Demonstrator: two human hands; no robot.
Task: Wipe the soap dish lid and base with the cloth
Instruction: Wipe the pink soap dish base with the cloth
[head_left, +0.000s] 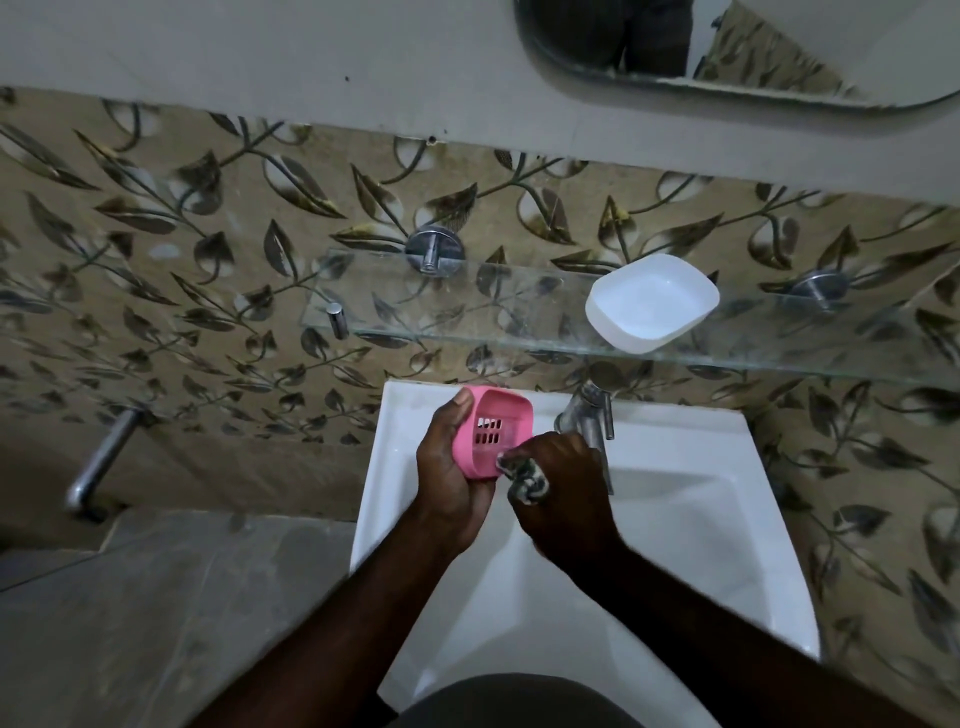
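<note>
left hand (451, 467) grips pink slotted base (491, 434); right hand (563, 486) clutches cloth (527, 480), seemingly touching base

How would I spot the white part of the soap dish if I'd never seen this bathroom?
Find the glass shelf on the leaf-patterned wall above the washbasin. Toward its right end sits the white dish piece, open side up. It is the only thing on the shelf, unlike the pink slotted piece.

Pink slotted base (493, 434), white lid (652, 301), leaf-patterned tan wall tiles (208, 291).
</note>
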